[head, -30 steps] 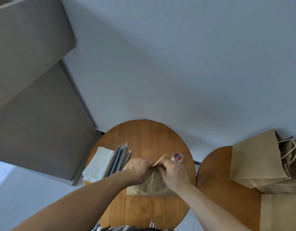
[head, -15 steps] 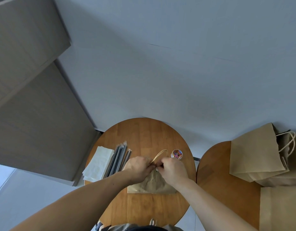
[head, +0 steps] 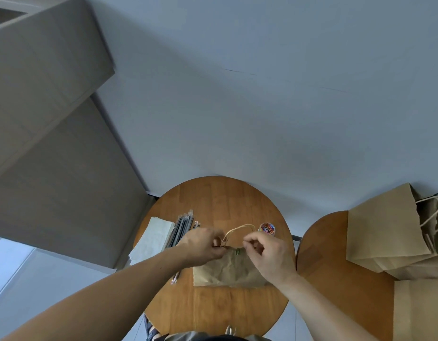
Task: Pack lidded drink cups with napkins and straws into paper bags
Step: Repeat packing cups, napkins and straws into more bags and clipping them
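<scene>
bag [head: 227, 271] mid table [head: 213, 198], top folded, green clip [head: 237, 252] on fold | left hand [head: 203, 244] pinches fold | right hand [head: 269, 254] curled beside clip, grip unclear | tip: hold fold flat, seat clip fully before release

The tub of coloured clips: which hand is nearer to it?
Right. The right hand lies close to the tub, on the person's side of it; the left hand is farther left, past the handle, pinching the bag.

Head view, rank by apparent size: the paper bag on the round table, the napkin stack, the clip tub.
1. Paper bag
2. Napkin stack, close: both partly covered
3. Clip tub, clearly smallest
</scene>
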Action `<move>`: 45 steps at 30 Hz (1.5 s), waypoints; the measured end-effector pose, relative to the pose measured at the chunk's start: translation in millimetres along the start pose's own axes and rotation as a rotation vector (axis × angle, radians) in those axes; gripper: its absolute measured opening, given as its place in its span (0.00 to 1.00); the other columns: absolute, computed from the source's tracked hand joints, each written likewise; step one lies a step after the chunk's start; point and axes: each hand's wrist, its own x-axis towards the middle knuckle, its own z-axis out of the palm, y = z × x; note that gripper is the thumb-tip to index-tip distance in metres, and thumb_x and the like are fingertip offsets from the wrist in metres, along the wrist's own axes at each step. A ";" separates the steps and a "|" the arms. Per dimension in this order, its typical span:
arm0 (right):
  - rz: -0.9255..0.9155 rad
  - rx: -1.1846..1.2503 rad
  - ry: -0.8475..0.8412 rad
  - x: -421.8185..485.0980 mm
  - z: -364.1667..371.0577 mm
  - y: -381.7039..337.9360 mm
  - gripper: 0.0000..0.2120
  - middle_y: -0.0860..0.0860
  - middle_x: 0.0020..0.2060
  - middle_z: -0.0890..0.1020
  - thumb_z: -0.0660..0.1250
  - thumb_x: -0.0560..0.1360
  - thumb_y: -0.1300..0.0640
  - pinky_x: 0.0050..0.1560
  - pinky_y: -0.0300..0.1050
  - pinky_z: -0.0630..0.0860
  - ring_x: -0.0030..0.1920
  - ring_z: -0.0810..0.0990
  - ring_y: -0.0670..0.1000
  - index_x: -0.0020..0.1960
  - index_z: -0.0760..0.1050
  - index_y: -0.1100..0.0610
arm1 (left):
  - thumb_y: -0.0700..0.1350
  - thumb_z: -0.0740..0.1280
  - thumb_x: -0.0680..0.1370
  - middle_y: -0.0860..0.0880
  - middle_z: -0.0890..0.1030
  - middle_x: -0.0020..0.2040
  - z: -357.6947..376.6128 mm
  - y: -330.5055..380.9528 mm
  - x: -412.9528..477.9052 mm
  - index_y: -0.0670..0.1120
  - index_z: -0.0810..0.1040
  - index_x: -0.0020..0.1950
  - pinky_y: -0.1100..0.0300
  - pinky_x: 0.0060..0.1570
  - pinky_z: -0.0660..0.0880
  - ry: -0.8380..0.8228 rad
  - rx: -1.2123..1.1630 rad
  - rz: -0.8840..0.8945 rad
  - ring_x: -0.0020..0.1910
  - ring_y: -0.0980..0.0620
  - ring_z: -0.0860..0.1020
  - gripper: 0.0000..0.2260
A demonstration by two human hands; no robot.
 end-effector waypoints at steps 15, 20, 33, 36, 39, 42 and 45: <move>0.518 0.099 -0.275 -40.4 -1.6 62.6 0.09 0.35 0.44 0.79 0.72 0.76 0.53 0.42 0.25 0.70 0.43 0.77 0.35 0.52 0.75 0.43 | 0.52 0.66 0.79 0.54 0.79 0.36 30.0 -52.6 -33.1 0.56 0.74 0.35 0.62 0.32 0.70 0.002 -0.089 -0.304 0.36 0.54 0.77 0.11; 0.526 0.041 -0.378 -39.9 4.4 73.8 0.02 0.36 0.42 0.79 0.65 0.80 0.51 0.40 0.28 0.68 0.46 0.78 0.42 0.52 0.76 0.45 | 0.52 0.66 0.79 0.54 0.78 0.34 41.1 -49.8 -33.7 0.57 0.73 0.35 0.60 0.34 0.71 0.056 -0.131 -0.368 0.35 0.54 0.77 0.12; 0.394 0.041 -0.054 -5.5 2.7 45.6 0.16 0.48 0.38 0.79 0.61 0.78 0.40 0.39 0.54 0.79 0.39 0.78 0.48 0.42 0.76 0.50 | 0.52 0.68 0.79 0.51 0.82 0.36 7.9 -32.9 -71.0 0.50 0.80 0.40 0.63 0.36 0.72 0.411 -0.591 -0.439 0.35 0.57 0.78 0.10; 0.340 0.132 0.000 10.6 -0.4 16.1 0.09 0.45 0.46 0.79 0.60 0.78 0.39 0.40 0.39 0.73 0.45 0.78 0.43 0.48 0.74 0.43 | 0.53 0.68 0.80 0.58 0.85 0.42 -15.0 -27.8 -95.0 0.51 0.83 0.45 0.68 0.39 0.73 0.499 -0.758 -0.386 0.39 0.62 0.81 0.09; 0.269 0.206 0.090 28.6 -1.2 -29.0 0.12 0.47 0.44 0.80 0.60 0.79 0.41 0.42 0.43 0.72 0.46 0.78 0.48 0.52 0.75 0.47 | 0.52 0.68 0.80 0.57 0.85 0.44 -38.4 -27.9 -120.0 0.50 0.84 0.46 0.73 0.38 0.73 0.635 -0.855 -0.327 0.43 0.60 0.82 0.08; 0.192 0.319 0.171 44.0 -0.9 -82.9 0.06 0.48 0.41 0.80 0.62 0.80 0.46 0.47 0.48 0.75 0.44 0.78 0.50 0.48 0.74 0.45 | 0.51 0.68 0.80 0.47 0.86 0.46 -60.4 -32.8 -151.7 0.45 0.83 0.48 0.52 0.50 0.80 0.744 -0.941 -0.286 0.48 0.47 0.83 0.10; 0.099 0.389 0.230 51.9 3.7 -140.2 0.06 0.44 0.39 0.79 0.63 0.80 0.46 0.43 0.39 0.72 0.42 0.78 0.42 0.44 0.72 0.41 | 0.48 0.68 0.80 0.49 0.86 0.43 -83.5 -38.4 -197.2 0.46 0.83 0.47 0.60 0.44 0.80 0.862 -0.930 -0.206 0.43 0.52 0.83 0.08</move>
